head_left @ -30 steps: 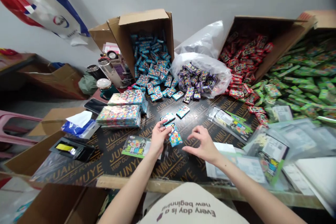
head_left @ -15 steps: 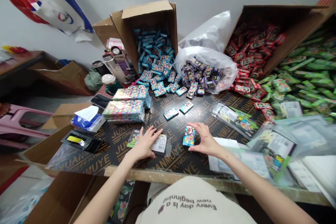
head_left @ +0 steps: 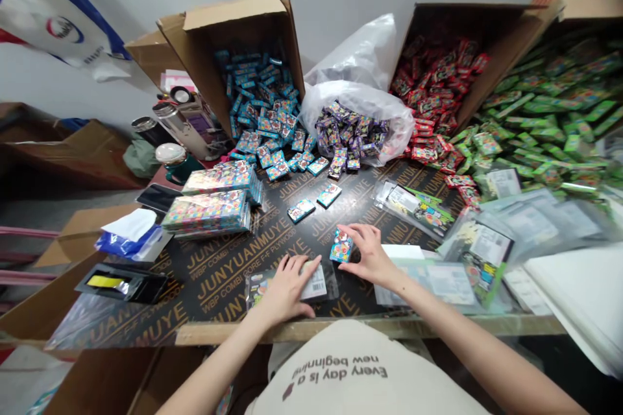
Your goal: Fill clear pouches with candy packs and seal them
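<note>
A: State the layout, largest first.
B: Black counter (head_left: 272, 243), gold-lettered. Wrapped pack stack (head_left: 207, 211): beyond and left of the clear pouch (head_left: 318, 283), the reference item. Left hand (head_left: 287, 288): over the pouch, fingers loosely spread. Right hand (head_left: 365, 253): beyond the pouch's right end, thumb and forefinger pinching the blue printed box (head_left: 340, 246).
A: Handling?
B: Box: probably light, fairly stiff card, crushable; grip opposite edges gently. Pouch: probably slippery film; hold by its margins.
A: What cannot be verified?
B: The pouch's middle, covered by the left hand; that palm's pressure; the box's underside and contents; whether the box touches the counter; its fine print.
</note>
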A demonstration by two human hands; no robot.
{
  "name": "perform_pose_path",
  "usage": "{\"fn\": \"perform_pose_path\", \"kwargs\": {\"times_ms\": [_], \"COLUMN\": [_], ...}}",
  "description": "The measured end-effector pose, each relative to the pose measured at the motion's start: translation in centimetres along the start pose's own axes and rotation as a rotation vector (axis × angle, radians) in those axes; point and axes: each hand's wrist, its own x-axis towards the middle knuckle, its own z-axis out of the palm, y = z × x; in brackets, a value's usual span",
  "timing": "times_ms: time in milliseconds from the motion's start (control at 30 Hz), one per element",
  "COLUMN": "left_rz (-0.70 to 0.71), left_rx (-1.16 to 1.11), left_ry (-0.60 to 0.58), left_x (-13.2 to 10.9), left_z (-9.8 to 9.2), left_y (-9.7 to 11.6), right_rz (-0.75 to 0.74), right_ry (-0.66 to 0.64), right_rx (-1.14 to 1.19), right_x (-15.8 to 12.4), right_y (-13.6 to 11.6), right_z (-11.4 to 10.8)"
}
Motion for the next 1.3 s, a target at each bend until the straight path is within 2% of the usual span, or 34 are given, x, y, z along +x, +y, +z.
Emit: {"fn": "perform_pose_path", "kwargs": {"times_ms": [100,267,400,533,600,700,800,833,900,1000,1067,1167,1233,1300], "left_rz": [-0.048,-0.053,-0.006,0.065,0.048,-0.027,-0.055,-0.060,-0.066,-0.073,-0.064,-0.018,0.007,-0.008], "left_rx": [-0.026,-0.096,-0.111,-0.118,-0.120,-0.129,-0.125,-0.115,-0.076,0.032,0.126,0.250,0.325,0.429], "left_ry": [0.078,0.214,0.241,0.209,0.222,0.272,0.284,0.276,0.233,0.119,0.066,0.054,0.091,0.211], "left_x": [0.3,1.7,2.7,3.6,4.0,4.8,5.8,6.1,6.5,6.8,6.9,7.0,7.2,7.5], "left_z": [0.4,-0.9,-1.7,-2.0,-2.0,-1.8,-1.1,-0.8,-0.2,0.2,0.4,1.7,3.5,5.7], "left_y": [-0.1,-0.4,-0.2,0.5,0.7,0.8,0.6,0.6,0.5,0.6,0.7,0.5,-0.1,-0.7], "right_rz": [0.008,-0.033,-0.100,-0.171,-0.143,-0.008,-0.023,-0.034,0.038,0.371,0.608,0.689,0.701,0.720], "right_ry": [-0.007,-0.025,-0.084,-0.133,-0.087,0.058,0.008,-0.005,0.069,0.238,0.142,0.120,0.121,0.118], "right_rx": [0.028,0.094,0.263,0.373,0.344,0.276,0.269,0.245,0.125,-0.200,-0.428,-0.471,-0.461,-0.445], "right_x": [-0.3,-0.4,-0.5,-0.1,0.0,-0.3,-0.1,0.4,2.0,5.8,8.8,12.9,15.2,17.0], "right_y": [0.0,-0.5,-0.4,0.4,0.6,0.1,0.3,1.1,4.2,11.6,16.9,22.6,24.6,25.8], "right_z": [0.3,-0.3,-0.7,-0.4,-0.3,-0.2,-0.4,-0.6,-1.7,-4.9,-7.5,-10.6,-11.6,-11.6]}}
